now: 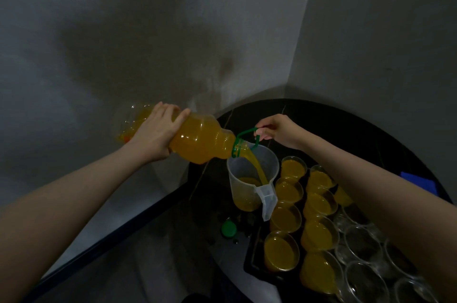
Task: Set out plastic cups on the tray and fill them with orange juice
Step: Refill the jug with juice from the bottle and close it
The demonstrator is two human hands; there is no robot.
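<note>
While the left hand wraps the heavy, slippery juice bottle mid-body, the right hand pinches its green carry loop, pouring into the jug.

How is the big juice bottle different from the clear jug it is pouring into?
The bottle lies tilted almost flat, gripped in the air by the left hand, while the jug stands upright on the table. The bottle is mostly full; the jug holds only a shallow pool. The bottle has a green carry handle, held by the right hand; the jug has a clear one. Both are see-through plastic holding orange juice.
</note>
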